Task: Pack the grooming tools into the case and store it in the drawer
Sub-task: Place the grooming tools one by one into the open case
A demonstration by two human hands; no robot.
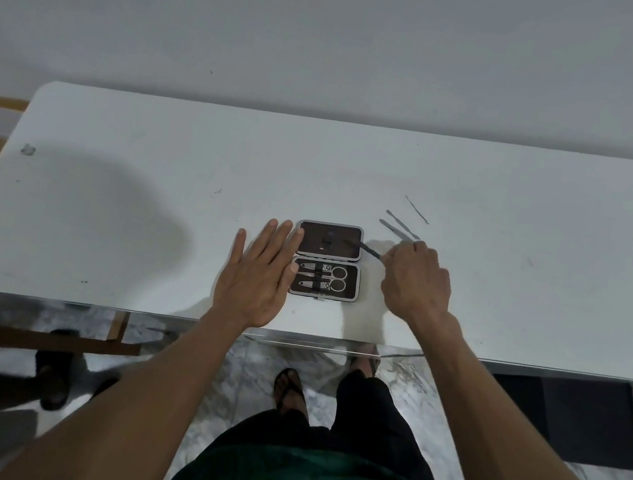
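Observation:
A small dark grooming case (326, 260) lies open on the white table (146, 188). Its near half holds scissors (331, 277) and clippers under straps. The far half is nearly bare. My left hand (258, 272) lies flat with fingers spread against the case's left edge. My right hand (415, 282) pinches a thin metal tool (364, 249) whose tip reaches over the far half. Two flat metal tools (397, 226) and a thin probe (417, 210) lie loose on the table just beyond my right hand.
The table stands against a plain wall. Below its near edge I see marble floor, my feet in sandals, a wooden frame (35, 336) at the left and a dark unit (579, 421) at the right. No drawer shows.

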